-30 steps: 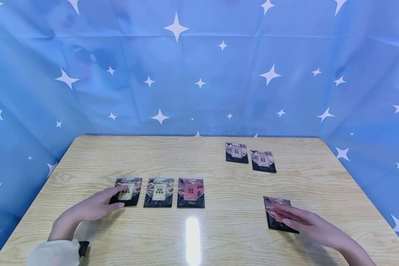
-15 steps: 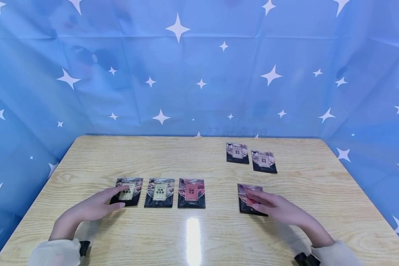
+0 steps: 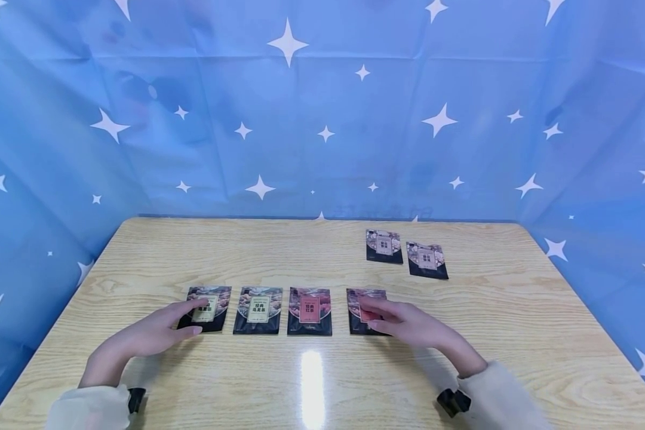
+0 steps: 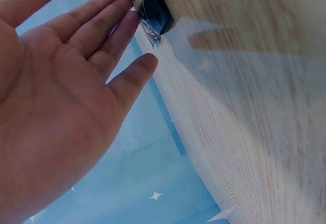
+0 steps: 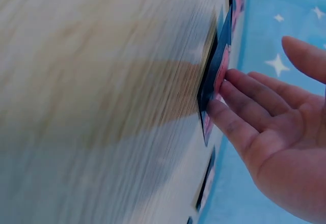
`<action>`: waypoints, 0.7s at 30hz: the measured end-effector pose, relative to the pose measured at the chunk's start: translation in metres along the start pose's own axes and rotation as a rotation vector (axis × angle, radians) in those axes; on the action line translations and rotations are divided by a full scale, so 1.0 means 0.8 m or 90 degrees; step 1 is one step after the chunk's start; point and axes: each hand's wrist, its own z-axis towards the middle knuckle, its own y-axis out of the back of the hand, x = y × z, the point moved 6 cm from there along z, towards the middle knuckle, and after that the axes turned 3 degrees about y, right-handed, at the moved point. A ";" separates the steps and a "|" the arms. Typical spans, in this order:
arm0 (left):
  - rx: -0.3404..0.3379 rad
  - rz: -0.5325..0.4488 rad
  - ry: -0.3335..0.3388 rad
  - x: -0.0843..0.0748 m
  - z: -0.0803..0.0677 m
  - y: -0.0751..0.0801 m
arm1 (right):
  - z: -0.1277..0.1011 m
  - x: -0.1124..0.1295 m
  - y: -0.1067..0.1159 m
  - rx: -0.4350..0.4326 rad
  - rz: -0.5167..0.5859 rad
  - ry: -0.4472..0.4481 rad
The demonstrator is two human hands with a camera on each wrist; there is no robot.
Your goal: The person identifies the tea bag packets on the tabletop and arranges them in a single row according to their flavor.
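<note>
The right hand's fingertips [image 5: 232, 99] lie straight and close together, flat on a dark packet with a pink label [image 3: 361, 298], pressing it to the wooden table [image 3: 355, 382] just right of centre in the head view. Nothing is pinched: the thumb stands free above, as the right wrist view shows. The packet looks thin, light and glossy, a flat foil sachet that bends easily. On this shiny tabletop it should slide readily under flat fingers but be awkward to lift; a nail under one edge or corner looks like the best hold. The right hand [image 3: 403, 322] reaches in from the lower right, palm down, wrist low, a pale sleeve [image 3: 494, 397] at the forearm.

The left hand [image 3: 150, 334] comes from the lower left, fingers straight and slightly spread, tips resting on the leftmost packet [image 3: 215, 298]. Between the two hands lie a cream-labelled packet [image 3: 258, 309] and a pink-labelled one [image 3: 309, 310], forming a row. Two more packets [image 3: 405, 254] sit apart toward the upper right of the table, before a blue starred cloth [image 3: 322, 119].
</note>
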 end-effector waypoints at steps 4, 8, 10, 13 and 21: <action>0.000 0.002 0.000 -0.001 0.000 0.001 | 0.008 0.004 -0.005 -0.002 -0.020 -0.003; 0.004 0.000 0.002 -0.001 0.001 0.000 | 0.011 0.008 -0.008 -0.001 -0.033 -0.004; 0.006 -0.001 0.003 0.000 0.001 0.000 | 0.011 0.010 -0.009 0.002 -0.037 0.002; 0.007 0.001 0.004 0.000 0.001 0.001 | 0.011 0.013 -0.010 0.007 -0.037 0.006; 0.009 0.004 0.003 -0.001 0.000 0.001 | 0.011 0.014 -0.009 0.011 -0.034 0.004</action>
